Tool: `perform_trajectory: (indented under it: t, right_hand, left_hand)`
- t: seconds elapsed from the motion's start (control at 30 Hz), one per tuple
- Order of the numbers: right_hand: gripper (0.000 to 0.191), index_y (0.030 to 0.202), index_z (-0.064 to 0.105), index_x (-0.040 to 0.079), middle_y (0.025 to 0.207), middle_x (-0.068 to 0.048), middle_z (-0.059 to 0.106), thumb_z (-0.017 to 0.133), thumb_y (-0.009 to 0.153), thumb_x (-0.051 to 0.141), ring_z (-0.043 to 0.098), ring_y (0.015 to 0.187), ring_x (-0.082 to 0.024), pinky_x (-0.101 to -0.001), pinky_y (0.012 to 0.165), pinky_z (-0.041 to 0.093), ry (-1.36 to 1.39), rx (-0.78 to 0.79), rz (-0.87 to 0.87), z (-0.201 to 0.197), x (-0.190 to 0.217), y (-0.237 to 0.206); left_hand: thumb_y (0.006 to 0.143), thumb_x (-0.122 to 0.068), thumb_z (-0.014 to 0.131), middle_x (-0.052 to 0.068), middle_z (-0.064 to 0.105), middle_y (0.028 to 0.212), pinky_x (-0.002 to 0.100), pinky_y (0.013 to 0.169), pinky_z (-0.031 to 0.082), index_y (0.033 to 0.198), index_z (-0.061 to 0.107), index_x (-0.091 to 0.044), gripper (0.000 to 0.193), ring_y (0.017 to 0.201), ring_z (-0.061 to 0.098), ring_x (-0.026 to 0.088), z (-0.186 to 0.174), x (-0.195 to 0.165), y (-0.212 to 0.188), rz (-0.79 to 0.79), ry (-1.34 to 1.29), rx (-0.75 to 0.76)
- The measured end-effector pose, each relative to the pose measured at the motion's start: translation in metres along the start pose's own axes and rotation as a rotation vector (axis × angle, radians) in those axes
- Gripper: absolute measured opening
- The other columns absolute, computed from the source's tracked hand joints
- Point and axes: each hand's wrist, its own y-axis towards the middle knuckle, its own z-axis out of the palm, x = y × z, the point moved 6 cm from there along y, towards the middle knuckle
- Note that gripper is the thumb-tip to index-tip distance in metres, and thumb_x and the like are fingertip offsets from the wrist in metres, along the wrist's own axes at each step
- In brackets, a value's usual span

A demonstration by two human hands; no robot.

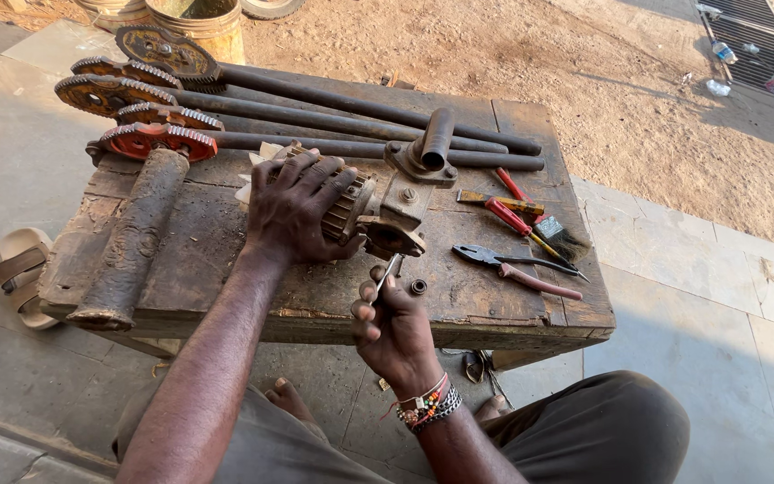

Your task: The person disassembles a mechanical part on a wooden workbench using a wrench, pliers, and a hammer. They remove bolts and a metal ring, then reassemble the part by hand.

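Head view: left hand (293, 208) hides gear housing (378, 211).

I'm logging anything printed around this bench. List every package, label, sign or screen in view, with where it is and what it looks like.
No signs, screens or readable labels show.
Plastic bottles: far top right, on the ground by a metal grate, small, pale; too small to tell more.
Yellow drum: top left behind the wooden bench, round, worn.
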Motion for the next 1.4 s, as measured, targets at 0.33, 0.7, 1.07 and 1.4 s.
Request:
perform_trajectory:
  t: [0.33, 0.7, 1.07, 1.4]
  right_hand:
    - [0.023, 0.106, 0.057, 0.009, 0.079, -0.002, 0.063, 0.044, 0.11, 0.028, 0.068, 0.069, -0.015, -0.0245, 0.049, 0.051, -1.041, -0.029, 0.02, -0.036, 0.063, 0.008]
    - [0.014, 0.102, 0.065, 0.011, 0.081, -0.014, 0.072, 0.056, 0.101, 0.021, 0.069, 0.074, -0.033, -0.0451, 0.063, 0.05, -2.368, 0.045, -0.482, 0.02, 0.122, 0.013]
    - [0.023, 0.109, 0.062, 0.007, 0.08, -0.006, 0.071, 0.047, 0.109, 0.023, 0.064, 0.064, -0.013, -0.0247, 0.053, 0.053, -1.237, 0.111, 0.08, -0.014, 0.09, 0.008]
    - [0.021, 0.113, 0.059, 0.005, 0.091, -0.007, 0.069, 0.046, 0.109, 0.023, 0.072, 0.076, -0.018, -0.0219, 0.058, 0.06, 0.089, 0.119, 0.091, -0.001, 0.006, -0.001]
  left_hand:
    - [0.072, -0.081, 0.069, 0.003, 0.066, 0.134, 0.052, 0.106, 0.037, 0.132, 0.068, -0.024, 0.082, 0.129, 0.057, 0.027, 0.004, 0.002, 0.0, 0.003, 0.017, 0.007]
    - [0.073, -0.085, 0.067, 0.003, 0.066, 0.134, 0.052, 0.107, 0.037, 0.131, 0.067, -0.023, 0.085, 0.128, 0.058, 0.027, 0.002, -0.001, 0.0, 0.011, 0.019, 0.006]
    - [0.068, -0.088, 0.066, 0.005, 0.066, 0.135, 0.051, 0.103, 0.038, 0.134, 0.066, -0.024, 0.091, 0.127, 0.057, 0.029, 0.009, 0.006, -0.002, 0.003, 0.04, 0.034]
    - [0.068, -0.084, 0.071, 0.004, 0.066, 0.135, 0.053, 0.107, 0.036, 0.132, 0.067, -0.024, 0.088, 0.13, 0.057, 0.028, 0.003, 0.003, 0.001, 0.005, 0.014, 0.015]
